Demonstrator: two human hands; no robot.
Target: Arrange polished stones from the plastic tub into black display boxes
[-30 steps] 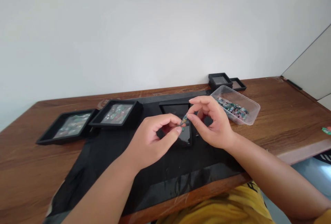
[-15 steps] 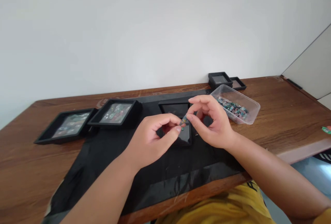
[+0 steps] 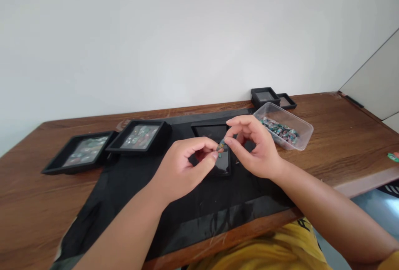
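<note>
Between the fingertips of both hands is a small shiny piece (image 3: 221, 144), bluish-grey with a yellow patch; its exact kind is too small to make out. My left hand (image 3: 190, 164) pinches its lower left end between thumb and forefinger. At the upper right end, my right hand (image 3: 252, 145) closes thumb and forefinger on it, the other fingers curled loosely above. Just below the hands lies an open black case with a glossy panel (image 3: 222, 164), partly hidden by my left hand. A small green piece (image 3: 220, 156) rests on that panel.
A clear plastic tub (image 3: 304, 135) of small colourful pieces stands to the right. Black frames (image 3: 143, 122) with shiny pieces behind their windows lie at the left. More black frames (image 3: 264, 95) are stacked at the back right. A black mat (image 3: 124, 195) covers part of the wooden table (image 3: 25, 195).
</note>
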